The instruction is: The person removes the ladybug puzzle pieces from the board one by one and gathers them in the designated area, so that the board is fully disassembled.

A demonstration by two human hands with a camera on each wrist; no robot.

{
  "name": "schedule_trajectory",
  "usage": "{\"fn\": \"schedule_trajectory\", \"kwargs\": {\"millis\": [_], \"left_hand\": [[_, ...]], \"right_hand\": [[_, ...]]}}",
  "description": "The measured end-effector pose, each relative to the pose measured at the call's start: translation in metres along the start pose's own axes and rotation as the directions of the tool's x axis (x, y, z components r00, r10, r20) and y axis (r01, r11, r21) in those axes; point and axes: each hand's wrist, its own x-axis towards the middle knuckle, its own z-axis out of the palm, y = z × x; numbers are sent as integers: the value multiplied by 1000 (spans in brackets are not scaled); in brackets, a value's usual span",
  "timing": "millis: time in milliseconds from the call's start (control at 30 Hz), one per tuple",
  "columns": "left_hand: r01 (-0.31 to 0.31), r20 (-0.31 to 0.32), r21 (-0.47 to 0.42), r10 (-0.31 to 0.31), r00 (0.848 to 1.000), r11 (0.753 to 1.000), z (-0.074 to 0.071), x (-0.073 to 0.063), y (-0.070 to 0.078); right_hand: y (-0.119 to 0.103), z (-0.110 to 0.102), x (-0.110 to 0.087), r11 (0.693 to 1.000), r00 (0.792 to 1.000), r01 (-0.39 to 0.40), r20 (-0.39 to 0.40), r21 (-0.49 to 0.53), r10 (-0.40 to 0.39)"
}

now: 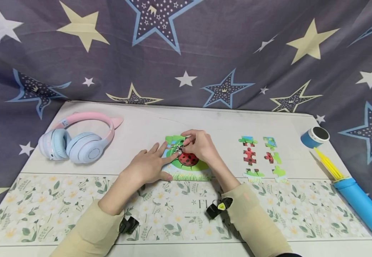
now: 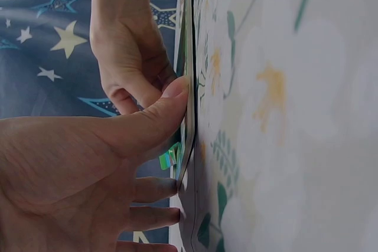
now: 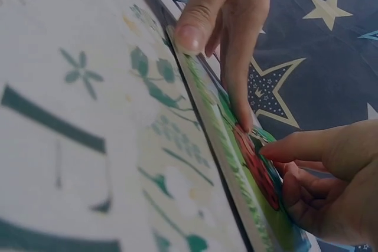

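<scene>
A ladybug jigsaw puzzle point(image 1: 189, 160) with a grassy lower edge lies on the table between both hands. My left hand point(image 1: 150, 162) spreads its fingers along the puzzle's left side; its index finger reaches onto the picture. In the left wrist view the left thumb point(image 2: 159, 113) presses the board's edge. The right hand point(image 1: 200, 144) pinches a small puzzle piece with thumb and index finger at the upper middle of the picture, mostly hidden by the fingers. A green and blue piece point(image 2: 168, 157) sticks up above the board in the left wrist view.
Several loose puzzle pieces point(image 1: 249, 156) lie in two columns on the right. Pink and blue headphones point(image 1: 87, 148) lie at the left. A blue jar point(image 1: 314, 137) and a blue tube with yellow sticks point(image 1: 362, 207) are at the far right. A starry curtain point(image 1: 186, 60) hangs behind.
</scene>
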Motion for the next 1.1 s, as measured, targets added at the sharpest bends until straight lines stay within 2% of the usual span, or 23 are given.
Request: {"fn": "schedule_trajectory", "kwargs": {"millis": [233,467,700,933,1100], "left_hand": [[-2,-8,-6,2,1000,1000,1,0,1],[0,-4,-11,0,1000,1000,2,0,0],[-5,-5,-22,5,1000,1000,1,-1,1],[-15,-19,-16,15,1000,1000,1,-2,0],[-17,-25,-23,16,1000,1000,0,-4,0]], "right_hand": [[5,-6,2,1000,1000,2,28,14,-2],[8,-17,7,999,996,23,88,47,-27],[19,-51,5,988,986,108,118,110,-121],[45,-89,5,984,975,164,143,64,-171],[67,-114,4,981,972,194,129,30,-196]]}}
